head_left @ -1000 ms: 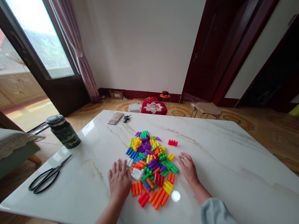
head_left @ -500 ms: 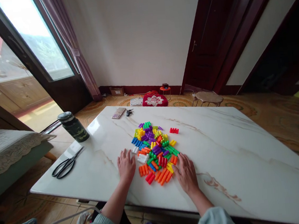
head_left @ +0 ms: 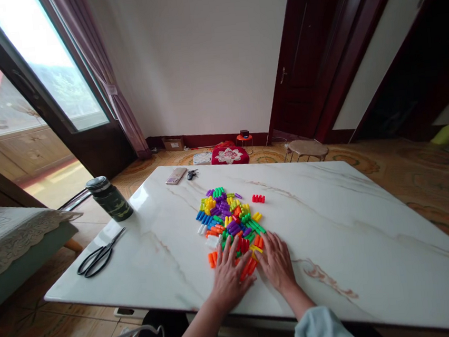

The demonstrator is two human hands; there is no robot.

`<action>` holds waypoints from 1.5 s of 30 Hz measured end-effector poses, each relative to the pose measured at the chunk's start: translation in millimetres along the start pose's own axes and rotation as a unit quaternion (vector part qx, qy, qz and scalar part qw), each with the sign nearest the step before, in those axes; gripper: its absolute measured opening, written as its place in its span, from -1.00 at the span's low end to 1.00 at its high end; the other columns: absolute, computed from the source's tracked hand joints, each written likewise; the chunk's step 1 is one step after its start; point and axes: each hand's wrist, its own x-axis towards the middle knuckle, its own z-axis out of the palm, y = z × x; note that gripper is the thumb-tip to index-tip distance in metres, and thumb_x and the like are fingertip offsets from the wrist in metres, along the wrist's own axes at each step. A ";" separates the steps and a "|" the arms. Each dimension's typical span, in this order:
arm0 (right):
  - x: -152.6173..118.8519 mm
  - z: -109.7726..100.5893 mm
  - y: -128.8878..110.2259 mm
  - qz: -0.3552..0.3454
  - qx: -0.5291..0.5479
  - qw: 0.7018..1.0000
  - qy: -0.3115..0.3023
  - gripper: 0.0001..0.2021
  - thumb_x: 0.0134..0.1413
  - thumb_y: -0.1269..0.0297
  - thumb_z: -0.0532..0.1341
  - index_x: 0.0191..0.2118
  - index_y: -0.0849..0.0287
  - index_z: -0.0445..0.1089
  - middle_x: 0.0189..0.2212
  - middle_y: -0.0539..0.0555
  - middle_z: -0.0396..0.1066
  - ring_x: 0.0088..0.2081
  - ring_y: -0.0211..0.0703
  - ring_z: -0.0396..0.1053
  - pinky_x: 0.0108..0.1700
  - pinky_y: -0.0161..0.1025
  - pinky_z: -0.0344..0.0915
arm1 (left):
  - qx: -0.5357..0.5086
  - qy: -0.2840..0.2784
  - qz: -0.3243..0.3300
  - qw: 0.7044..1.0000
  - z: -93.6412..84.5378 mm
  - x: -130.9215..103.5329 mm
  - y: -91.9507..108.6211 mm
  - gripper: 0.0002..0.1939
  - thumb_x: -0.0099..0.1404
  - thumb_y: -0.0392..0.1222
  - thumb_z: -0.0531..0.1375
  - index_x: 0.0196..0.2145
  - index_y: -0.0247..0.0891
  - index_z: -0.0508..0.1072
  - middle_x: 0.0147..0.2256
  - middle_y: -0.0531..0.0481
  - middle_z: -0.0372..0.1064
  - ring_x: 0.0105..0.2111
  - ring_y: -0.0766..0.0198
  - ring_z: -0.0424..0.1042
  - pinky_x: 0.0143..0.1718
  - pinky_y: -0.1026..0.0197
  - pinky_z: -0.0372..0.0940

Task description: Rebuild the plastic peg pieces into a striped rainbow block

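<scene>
A: Quick one, fingers first. What do we log for our left hand [head_left: 228,280]?

B: Fingers spread wide, laid over the near end of the pile of small, glossy, multicoloured plastic rod-shaped pieces [head_left: 222,209]. Nothing visibly pinched; under the fingers we can't tell.

A: And our right hand [head_left: 277,264]?

B: Fingers extended, slightly apart, tips at the pile's near right edge, by the orange and yellow pieces. No clear grip; contact looks likely. The two hands sit close together, nearly touching.

A: Why flat like that?

B: Our guess: low, open hands cover several loose bits at once and act as a wall on the near side. Pinching would only suit one piece.

A: Pile's where?

B: Around the middle of the white, marble-patterned tabletop [head_left: 333,221], ahead of us, within reach of both hands. One red ribbed piece [head_left: 258,198] lies apart, beyond the pile's right side.

A: Rest, fast.

B: Black-handled metal scissors [head_left: 106,250] flat on our left, tips pointing away, probably parked there clear of the pieces. Dark green camouflage-patterned bottle [head_left: 112,203] upright near the left edge. Pale pink phone [head_left: 176,176] and dark bunch of keys [head_left: 191,175] side by side at the far edge, likely out of our way.
</scene>
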 end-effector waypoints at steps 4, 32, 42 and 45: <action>0.2 0.8 -0.7 0.006 -0.003 1.000 0.002 -0.42 0.27 -0.07 -0.05 0.29 0.12 0.04 0.23 0.23 0.16 0.27 0.15 0.04 0.22 0.18 0.02 | 0.014 0.008 -0.026 1.000 8.7 0.8 -4.3 -0.43 0.32 0.06 0.11 0.25 0.03 0.17 0.35 -0.08 -0.14 0.32 -0.06 -0.10 0.26 -0.25 -0.10; 5.5 -13.7 -7.4 0.022 0.018 0.999 -0.034 -0.60 0.18 0.12 0.07 0.12 0.06 0.28 0.22 0.21 0.14 0.20 0.13 0.13 0.19 0.20 0.06 | 0.037 0.065 -0.149 0.986 18.2 -9.1 -7.4 -0.47 0.21 -0.45 0.04 0.11 -0.11 0.38 0.22 -0.16 0.16 0.30 -0.03 -0.01 0.28 -0.25 -0.06; 9.1 -29.7 -13.1 -0.005 0.065 0.998 -0.020 -0.65 0.01 0.04 0.30 -0.10 0.08 0.39 -0.05 0.15 0.33 -0.03 0.05 0.27 0.00 -0.03 0.24 | -0.021 0.094 -0.077 0.992 29.7 -12.2 -14.7 -0.50 0.21 -0.51 0.01 0.02 -0.16 0.45 0.10 -0.14 0.32 0.15 0.06 0.24 0.11 -0.10 0.27; 9.3 -38.0 -21.2 -0.041 0.075 0.995 -0.058 -0.62 -0.04 0.07 0.35 -0.08 0.04 0.41 -0.10 0.12 0.34 -0.07 0.01 0.28 -0.02 -0.09 0.25 | -0.034 0.101 -0.075 0.992 30.1 -12.3 -15.2 -0.54 0.21 -0.49 0.03 0.00 -0.17 0.46 0.06 -0.13 0.36 0.13 0.06 0.26 0.09 -0.09 0.29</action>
